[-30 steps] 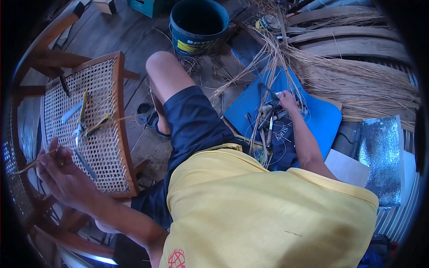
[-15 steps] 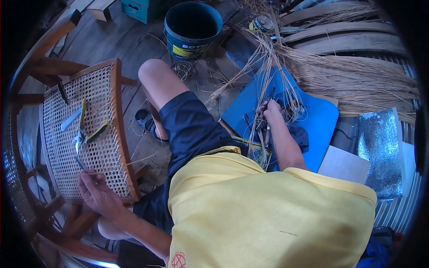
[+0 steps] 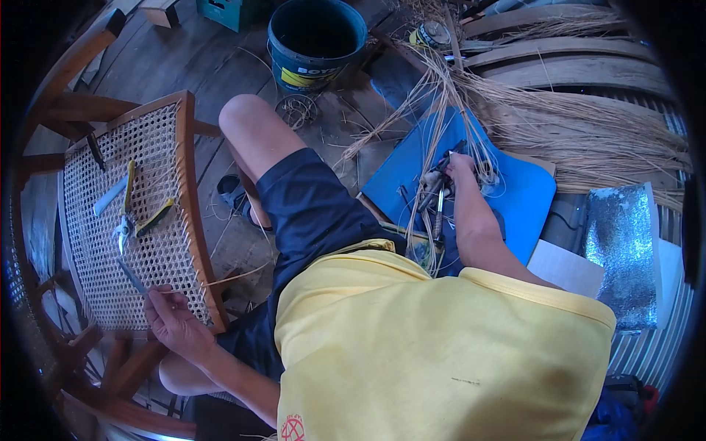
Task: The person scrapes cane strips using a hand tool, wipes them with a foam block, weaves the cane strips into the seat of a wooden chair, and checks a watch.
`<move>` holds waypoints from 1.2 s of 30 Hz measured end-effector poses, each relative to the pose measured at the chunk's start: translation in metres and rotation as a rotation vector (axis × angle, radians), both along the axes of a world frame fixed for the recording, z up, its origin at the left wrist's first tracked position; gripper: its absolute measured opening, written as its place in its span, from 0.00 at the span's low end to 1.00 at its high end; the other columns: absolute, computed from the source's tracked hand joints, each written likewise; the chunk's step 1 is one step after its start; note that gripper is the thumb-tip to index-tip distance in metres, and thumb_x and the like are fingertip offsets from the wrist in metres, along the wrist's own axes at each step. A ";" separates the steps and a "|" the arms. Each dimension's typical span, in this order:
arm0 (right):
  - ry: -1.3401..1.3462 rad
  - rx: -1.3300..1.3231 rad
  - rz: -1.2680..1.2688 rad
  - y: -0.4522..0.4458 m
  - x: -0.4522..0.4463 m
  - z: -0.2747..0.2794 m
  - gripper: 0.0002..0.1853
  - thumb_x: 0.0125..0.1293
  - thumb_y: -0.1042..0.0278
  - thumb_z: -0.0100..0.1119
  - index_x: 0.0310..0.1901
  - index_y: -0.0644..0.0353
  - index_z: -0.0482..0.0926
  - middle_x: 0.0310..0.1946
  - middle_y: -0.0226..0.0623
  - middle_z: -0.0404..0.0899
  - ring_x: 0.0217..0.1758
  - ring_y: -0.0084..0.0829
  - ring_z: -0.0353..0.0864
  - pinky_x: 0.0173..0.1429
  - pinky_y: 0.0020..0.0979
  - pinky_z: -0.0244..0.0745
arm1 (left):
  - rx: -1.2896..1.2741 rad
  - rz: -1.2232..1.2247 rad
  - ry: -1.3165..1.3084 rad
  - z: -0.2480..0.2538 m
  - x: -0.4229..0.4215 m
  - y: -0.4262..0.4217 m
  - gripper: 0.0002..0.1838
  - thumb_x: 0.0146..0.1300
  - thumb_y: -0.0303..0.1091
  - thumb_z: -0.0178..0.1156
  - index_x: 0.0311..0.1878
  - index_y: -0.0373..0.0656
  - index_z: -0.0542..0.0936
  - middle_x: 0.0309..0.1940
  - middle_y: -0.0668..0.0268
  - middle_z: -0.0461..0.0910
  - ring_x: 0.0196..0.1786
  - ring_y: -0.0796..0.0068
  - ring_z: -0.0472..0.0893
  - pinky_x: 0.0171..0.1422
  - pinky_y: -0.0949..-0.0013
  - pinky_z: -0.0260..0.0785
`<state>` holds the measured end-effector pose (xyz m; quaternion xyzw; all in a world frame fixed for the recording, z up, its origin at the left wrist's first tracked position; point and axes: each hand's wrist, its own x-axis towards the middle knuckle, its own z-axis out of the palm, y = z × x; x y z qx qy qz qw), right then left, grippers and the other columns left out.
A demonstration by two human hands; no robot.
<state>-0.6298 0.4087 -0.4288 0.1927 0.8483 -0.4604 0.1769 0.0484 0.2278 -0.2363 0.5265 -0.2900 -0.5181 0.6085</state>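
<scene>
My left hand (image 3: 175, 316) is closed on a slim, pointed metal blade (image 3: 132, 276) above the near edge of a woven cane seat panel (image 3: 92, 257). Pruning shears (image 3: 126, 224) with yellow-and-dark handles lie on the cane just beyond the blade's tip. Beside them rest a pale flat strip (image 3: 110, 195) and a small dark tool (image 3: 95, 151). Over on the right, my right hand (image 3: 461, 166) reaches into a pile of tools (image 3: 434, 187) on a blue plastic surface (image 3: 526, 191). Its fingers are curled around something dark that I cannot make out.
A dark green bucket (image 3: 318, 44) stands ahead on the plank floor, with a coil of cane (image 3: 297, 111) near its base. Long rattan strands (image 3: 588, 121) spread across the right side. A silvery foil sheet (image 3: 624, 253) lies at the far right. Chair frame wood (image 3: 81, 55) rises at left.
My right hand has shifted slightly up and to the right within the tool pile. My left hand, still holding the blade, has moved a little to the right and lower.
</scene>
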 end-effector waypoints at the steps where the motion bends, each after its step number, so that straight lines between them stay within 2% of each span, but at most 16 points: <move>1: -0.062 0.158 0.151 0.003 0.006 0.012 0.08 0.70 0.75 0.51 0.37 0.70 0.78 0.23 0.50 0.82 0.21 0.39 0.83 0.24 0.35 0.78 | 0.003 -0.003 -0.001 -0.001 -0.001 0.000 0.06 0.75 0.32 0.57 0.47 0.40 0.78 0.38 0.67 0.80 0.33 0.83 0.75 0.39 0.79 0.68; 3: -0.076 0.461 0.270 -0.003 0.016 0.038 0.14 0.70 0.66 0.54 0.31 0.68 0.79 0.22 0.47 0.82 0.23 0.37 0.83 0.26 0.36 0.77 | 0.015 -0.005 -0.015 -0.004 -0.002 0.001 0.06 0.75 0.31 0.57 0.48 0.40 0.78 0.38 0.67 0.80 0.34 0.83 0.75 0.39 0.79 0.67; 5: 0.060 0.869 0.728 0.007 0.006 0.046 0.23 0.71 0.54 0.53 0.25 0.65 0.80 0.23 0.43 0.83 0.25 0.34 0.85 0.30 0.38 0.76 | 0.016 -0.016 -0.019 -0.006 -0.003 0.003 0.06 0.75 0.32 0.57 0.48 0.40 0.78 0.39 0.67 0.80 0.34 0.83 0.75 0.39 0.79 0.67; 7: 0.057 0.955 0.746 0.018 -0.008 0.042 0.30 0.71 0.43 0.51 0.22 0.62 0.80 0.20 0.38 0.81 0.23 0.31 0.82 0.29 0.38 0.72 | 0.015 -0.023 -0.020 -0.009 -0.004 0.003 0.07 0.75 0.32 0.57 0.48 0.39 0.78 0.39 0.67 0.80 0.34 0.83 0.75 0.39 0.79 0.67; 12: -0.181 0.201 0.615 -0.030 0.038 0.101 0.25 0.70 0.40 0.58 0.33 0.58 0.81 0.15 0.27 0.70 0.16 0.21 0.66 0.22 0.27 0.58 | -0.059 0.071 -0.398 0.009 -0.012 0.000 0.06 0.74 0.30 0.58 0.49 0.40 0.78 0.38 0.64 0.82 0.34 0.83 0.76 0.38 0.80 0.69; 14: 0.011 -0.136 0.798 -0.087 0.097 0.129 0.19 0.71 0.46 0.60 0.41 0.56 0.80 0.20 0.25 0.74 0.20 0.17 0.69 0.25 0.22 0.61 | -0.044 0.067 -0.432 0.015 -0.025 -0.006 0.06 0.74 0.30 0.58 0.49 0.40 0.77 0.38 0.63 0.83 0.34 0.83 0.77 0.39 0.80 0.70; 15: 0.006 -0.313 0.924 -0.116 0.135 0.146 0.16 0.73 0.50 0.59 0.46 0.56 0.80 0.32 0.30 0.80 0.32 0.19 0.78 0.36 0.22 0.73 | -0.025 0.056 -0.462 0.019 -0.034 -0.009 0.07 0.73 0.30 0.58 0.50 0.39 0.76 0.38 0.62 0.84 0.33 0.83 0.78 0.39 0.80 0.71; 17: -0.024 -0.543 1.183 -0.178 0.219 0.166 0.16 0.75 0.61 0.57 0.56 0.62 0.78 0.51 0.39 0.81 0.53 0.28 0.82 0.59 0.29 0.76 | -0.046 -0.056 -0.515 0.028 -0.058 -0.013 0.06 0.73 0.28 0.59 0.48 0.39 0.75 0.38 0.60 0.85 0.33 0.82 0.79 0.39 0.79 0.71; 19: 0.214 -0.564 1.721 -0.215 0.311 0.203 0.20 0.75 0.64 0.56 0.64 0.62 0.73 0.52 0.38 0.80 0.57 0.30 0.80 0.61 0.30 0.75 | -0.052 -0.213 -0.413 0.037 -0.083 -0.011 0.04 0.72 0.26 0.58 0.47 0.39 0.75 0.38 0.60 0.85 0.32 0.81 0.79 0.39 0.79 0.72; 20: -0.268 -0.853 1.790 -0.226 0.351 0.201 0.20 0.73 0.63 0.59 0.62 0.61 0.75 0.52 0.41 0.80 0.56 0.31 0.80 0.61 0.29 0.74 | -0.095 -0.237 -0.327 0.039 -0.086 -0.009 0.03 0.72 0.25 0.58 0.45 0.38 0.75 0.38 0.59 0.85 0.32 0.81 0.79 0.40 0.78 0.72; 23: -0.061 -0.877 2.109 -0.238 0.393 0.229 0.16 0.69 0.58 0.64 0.53 0.57 0.82 0.46 0.38 0.84 0.45 0.27 0.82 0.52 0.27 0.77 | -0.177 -0.122 -0.430 0.042 -0.067 -0.003 0.03 0.74 0.26 0.56 0.45 0.38 0.75 0.37 0.60 0.85 0.32 0.81 0.79 0.40 0.79 0.72; 25: -0.187 -0.746 2.455 -0.266 0.378 0.235 0.15 0.70 0.60 0.62 0.51 0.61 0.83 0.42 0.38 0.85 0.47 0.25 0.83 0.55 0.27 0.77 | -0.162 -0.015 -0.349 0.042 -0.046 0.005 0.03 0.74 0.27 0.56 0.46 0.38 0.75 0.40 0.60 0.85 0.33 0.80 0.79 0.41 0.79 0.72; 27: 0.114 -0.453 2.332 -0.285 0.329 0.259 0.13 0.68 0.60 0.64 0.44 0.62 0.85 0.35 0.34 0.86 0.40 0.23 0.82 0.47 0.28 0.75 | -0.132 0.168 -0.188 0.041 -0.017 0.017 0.03 0.74 0.28 0.56 0.46 0.39 0.75 0.45 0.59 0.84 0.37 0.79 0.78 0.44 0.78 0.73; 28: 0.146 -0.605 2.388 -0.312 0.291 0.242 0.14 0.67 0.59 0.64 0.43 0.62 0.85 0.34 0.32 0.85 0.39 0.22 0.80 0.45 0.28 0.74 | -0.109 0.177 -0.152 0.030 0.010 0.023 0.03 0.74 0.28 0.56 0.46 0.40 0.76 0.48 0.57 0.83 0.39 0.78 0.78 0.45 0.77 0.73; 32: 0.561 0.157 2.271 -0.330 0.156 0.325 0.17 0.68 0.53 0.63 0.34 0.60 0.83 0.28 0.28 0.77 0.35 0.19 0.74 0.42 0.27 0.70 | -0.239 0.201 -0.006 0.015 0.039 0.039 0.03 0.74 0.27 0.56 0.46 0.39 0.78 0.46 0.56 0.83 0.38 0.77 0.77 0.43 0.78 0.72; 36: 0.491 0.472 1.991 -0.330 0.013 0.392 0.18 0.66 0.51 0.65 0.26 0.55 0.75 0.25 0.21 0.69 0.31 0.16 0.67 0.34 0.25 0.61 | -0.221 0.323 -0.051 0.013 0.036 0.036 0.03 0.73 0.27 0.57 0.45 0.38 0.77 0.44 0.56 0.83 0.38 0.77 0.77 0.43 0.77 0.72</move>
